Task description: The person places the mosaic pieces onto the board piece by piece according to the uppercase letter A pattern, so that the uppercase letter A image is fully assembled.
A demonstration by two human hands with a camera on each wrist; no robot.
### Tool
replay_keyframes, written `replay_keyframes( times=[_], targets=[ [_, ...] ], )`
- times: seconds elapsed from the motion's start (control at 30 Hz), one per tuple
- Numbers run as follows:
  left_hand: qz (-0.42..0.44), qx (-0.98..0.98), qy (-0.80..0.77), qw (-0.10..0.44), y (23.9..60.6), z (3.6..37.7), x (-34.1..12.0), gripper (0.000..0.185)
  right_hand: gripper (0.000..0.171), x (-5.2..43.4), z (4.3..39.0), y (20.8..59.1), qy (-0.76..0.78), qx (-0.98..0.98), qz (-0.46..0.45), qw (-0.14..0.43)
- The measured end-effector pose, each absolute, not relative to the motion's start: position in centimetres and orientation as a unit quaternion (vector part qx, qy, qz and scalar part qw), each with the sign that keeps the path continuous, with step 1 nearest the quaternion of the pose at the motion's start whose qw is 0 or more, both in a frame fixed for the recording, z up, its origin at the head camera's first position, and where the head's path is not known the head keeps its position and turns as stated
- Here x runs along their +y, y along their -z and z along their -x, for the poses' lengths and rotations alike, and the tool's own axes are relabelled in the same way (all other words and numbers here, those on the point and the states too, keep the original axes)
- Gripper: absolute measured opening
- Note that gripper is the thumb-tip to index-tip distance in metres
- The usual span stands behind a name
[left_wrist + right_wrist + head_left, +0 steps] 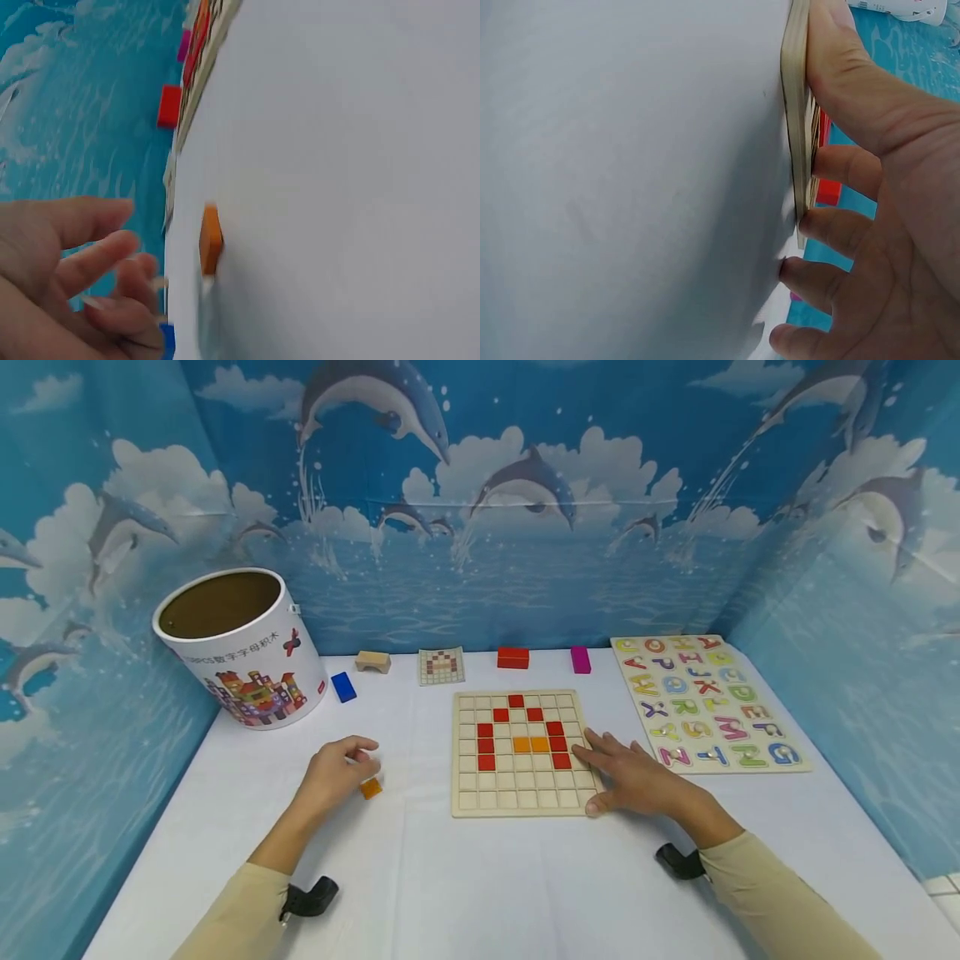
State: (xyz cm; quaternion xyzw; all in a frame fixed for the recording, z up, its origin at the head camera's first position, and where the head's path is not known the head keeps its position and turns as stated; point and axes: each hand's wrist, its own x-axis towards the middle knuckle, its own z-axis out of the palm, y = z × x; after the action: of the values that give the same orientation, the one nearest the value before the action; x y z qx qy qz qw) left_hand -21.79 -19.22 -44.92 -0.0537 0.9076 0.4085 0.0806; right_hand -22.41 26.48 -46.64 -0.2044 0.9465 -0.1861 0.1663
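Note:
My left hand [337, 774] hovers beside a small orange square tile [371, 788] on the white cloth. Its fingers are loosely bent, and in the left wrist view a gap shows between them and the tile [211, 241]. Nothing is in that hand. A light wooden grid board [517, 802] lies at the centre, with red tiles [486, 746] forming an arch shape and two orange tiles [531, 744] side by side inside it. My right hand [637, 777] rests at the board's right edge, fingers spread; the right wrist view shows the thumb [847, 75] on the board's corner.
A small pattern card [442, 667] lies behind the board. Near it are a wooden arch block [372, 662], a blue block [343, 687], red blocks [513, 657] and a magenta block [581, 660]. A white bucket [247, 652] stands left; a letter puzzle board [705, 710] lies right.

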Motion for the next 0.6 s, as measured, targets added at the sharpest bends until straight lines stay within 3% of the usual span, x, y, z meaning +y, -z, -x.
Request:
replay_keyframes(
  times=[0.17,0.6],
  targets=[
    [0.054,0.92,-0.37,0.117,45.7,20.8,-21.1,0.035,0.105,26.5,22.5,46.5,0.187,0.945,0.205,0.172],
    [-0.007,0.951,-0.3,0.074,46.9,20.8,-20.0,0.018,0.105,26.6,22.6,46.8,0.196,0.941,0.217,0.169]
  ],
)
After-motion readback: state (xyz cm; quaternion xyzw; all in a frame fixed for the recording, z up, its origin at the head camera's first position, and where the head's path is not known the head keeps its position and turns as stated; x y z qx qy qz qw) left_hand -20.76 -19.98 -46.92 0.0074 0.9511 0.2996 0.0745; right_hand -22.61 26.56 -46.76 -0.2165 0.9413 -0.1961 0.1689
